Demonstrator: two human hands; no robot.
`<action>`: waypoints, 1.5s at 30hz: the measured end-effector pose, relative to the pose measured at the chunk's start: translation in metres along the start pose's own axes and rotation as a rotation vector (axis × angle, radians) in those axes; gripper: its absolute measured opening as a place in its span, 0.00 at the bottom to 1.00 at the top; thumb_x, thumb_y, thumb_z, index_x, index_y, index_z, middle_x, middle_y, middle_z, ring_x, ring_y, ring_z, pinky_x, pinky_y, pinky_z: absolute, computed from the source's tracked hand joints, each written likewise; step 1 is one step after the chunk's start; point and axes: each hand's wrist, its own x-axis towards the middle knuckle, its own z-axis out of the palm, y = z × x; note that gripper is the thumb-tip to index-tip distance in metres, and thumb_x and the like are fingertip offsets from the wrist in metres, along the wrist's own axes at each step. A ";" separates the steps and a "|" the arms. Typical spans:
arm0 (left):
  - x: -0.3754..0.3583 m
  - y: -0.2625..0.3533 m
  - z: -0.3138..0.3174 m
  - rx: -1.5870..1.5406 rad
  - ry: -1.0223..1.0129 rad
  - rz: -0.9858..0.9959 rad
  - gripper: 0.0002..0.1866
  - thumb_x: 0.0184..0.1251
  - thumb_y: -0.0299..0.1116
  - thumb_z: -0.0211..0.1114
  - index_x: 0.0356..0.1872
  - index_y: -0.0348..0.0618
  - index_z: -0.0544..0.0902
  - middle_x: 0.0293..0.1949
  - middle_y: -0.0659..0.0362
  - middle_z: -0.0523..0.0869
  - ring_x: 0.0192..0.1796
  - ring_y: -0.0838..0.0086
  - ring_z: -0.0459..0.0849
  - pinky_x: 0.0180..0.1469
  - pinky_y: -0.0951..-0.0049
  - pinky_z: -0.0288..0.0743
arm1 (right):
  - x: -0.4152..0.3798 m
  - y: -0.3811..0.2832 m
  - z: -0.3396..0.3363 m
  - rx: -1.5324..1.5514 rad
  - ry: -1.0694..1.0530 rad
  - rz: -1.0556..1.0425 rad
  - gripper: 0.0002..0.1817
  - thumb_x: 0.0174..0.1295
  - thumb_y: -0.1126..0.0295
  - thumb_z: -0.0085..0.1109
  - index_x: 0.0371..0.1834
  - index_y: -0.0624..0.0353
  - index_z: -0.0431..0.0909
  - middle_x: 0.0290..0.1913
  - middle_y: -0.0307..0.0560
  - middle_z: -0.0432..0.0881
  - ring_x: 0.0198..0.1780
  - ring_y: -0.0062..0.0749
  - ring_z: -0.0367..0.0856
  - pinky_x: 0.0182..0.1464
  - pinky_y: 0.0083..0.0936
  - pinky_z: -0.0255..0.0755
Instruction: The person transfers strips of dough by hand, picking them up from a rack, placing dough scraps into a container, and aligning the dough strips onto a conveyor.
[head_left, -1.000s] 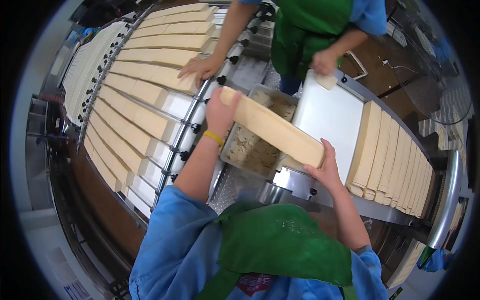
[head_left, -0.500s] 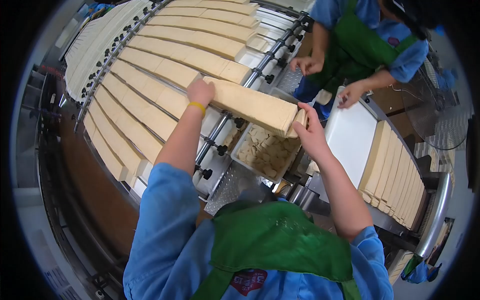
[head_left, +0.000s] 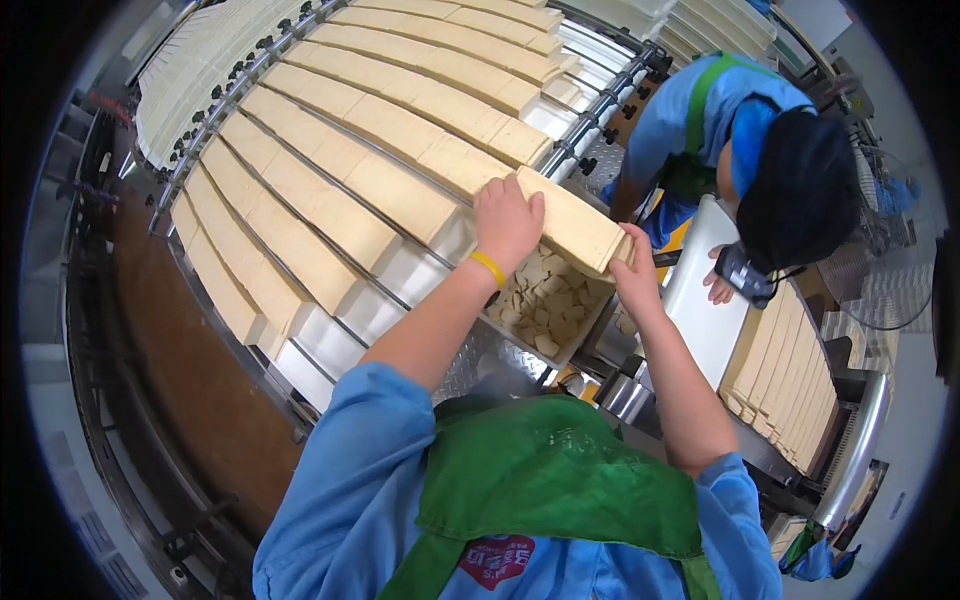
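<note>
A cream-coloured block of what look like stacked dough sheets [head_left: 572, 214] juts out over the front rail, at the end of a long row. My left hand [head_left: 508, 222], with a yellow band at the wrist, grips the block's rear end, where it meets the row. My right hand [head_left: 637, 278] is closed on the front end, thumb on the near side and fingers over the end face. Below the block sits a bin [head_left: 572, 352] of broken cream-coloured pieces, partly hidden by the block and my left hand.
Several similar rows [head_left: 300, 170] lie between metal rods on the sloping rack. At right, a co-worker [head_left: 745, 150] bends over a white board [head_left: 715, 290], one hand flat on it. Thin cream-coloured strips [head_left: 785, 385] lie side by side beyond the board. A metal rail [head_left: 590, 125] edges the rack.
My left hand has slid forward along the row, nearer my right hand. The block's overhanging part now looks shorter. The co-worker has bent down, head over the strips.
</note>
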 end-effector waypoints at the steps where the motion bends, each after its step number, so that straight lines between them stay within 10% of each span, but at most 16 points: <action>1: -0.001 0.002 -0.003 -0.100 0.011 -0.031 0.24 0.61 0.40 0.63 0.51 0.29 0.75 0.41 0.42 0.78 0.49 0.50 0.76 0.53 0.58 0.70 | -0.005 0.002 0.001 0.019 0.024 -0.026 0.29 0.53 0.79 0.50 0.62 0.55 0.64 0.56 0.54 0.71 0.61 0.41 0.70 0.65 0.31 0.62; 10: -0.037 -0.063 -0.134 -0.309 0.212 -0.310 0.24 0.53 0.40 0.71 0.48 0.33 0.82 0.40 0.49 0.80 0.46 0.59 0.79 0.52 0.65 0.73 | -0.081 -0.048 0.083 0.334 -0.182 -0.186 0.26 0.58 0.78 0.55 0.60 0.55 0.60 0.55 0.51 0.66 0.58 0.39 0.68 0.60 0.33 0.67; 20: -0.203 -0.195 -0.221 -0.796 0.408 -0.914 0.09 0.66 0.30 0.64 0.39 0.34 0.86 0.33 0.61 0.86 0.36 0.80 0.82 0.39 0.81 0.75 | -0.169 -0.119 0.167 0.145 -1.129 -0.227 0.23 0.59 0.73 0.60 0.60 0.60 0.71 0.54 0.57 0.70 0.50 0.37 0.76 0.52 0.29 0.73; 26: -0.221 -0.229 -0.197 -0.403 0.322 -0.695 0.08 0.61 0.26 0.66 0.39 0.33 0.84 0.37 0.57 0.85 0.38 0.77 0.84 0.41 0.79 0.77 | -0.176 -0.120 0.197 0.410 -1.197 0.432 0.23 0.61 0.77 0.57 0.61 0.66 0.69 0.51 0.48 0.78 0.48 0.26 0.78 0.52 0.21 0.73; 34: -0.222 -0.235 -0.216 -0.014 0.556 -0.505 0.09 0.50 0.23 0.67 0.36 0.38 0.84 0.43 0.50 0.84 0.51 0.59 0.80 0.57 0.64 0.72 | -0.153 -0.126 0.246 0.458 -1.159 0.642 0.26 0.63 0.76 0.53 0.66 0.70 0.65 0.57 0.50 0.76 0.53 0.27 0.77 0.56 0.22 0.72; 45: -0.175 -0.172 -0.191 -0.119 0.419 -0.386 0.04 0.54 0.23 0.66 0.32 0.38 0.82 0.40 0.52 0.83 0.46 0.60 0.81 0.51 0.65 0.74 | -0.127 -0.070 0.141 0.417 -1.098 0.428 0.14 0.67 0.65 0.55 0.47 0.61 0.84 0.40 0.41 0.85 0.38 0.23 0.80 0.40 0.20 0.73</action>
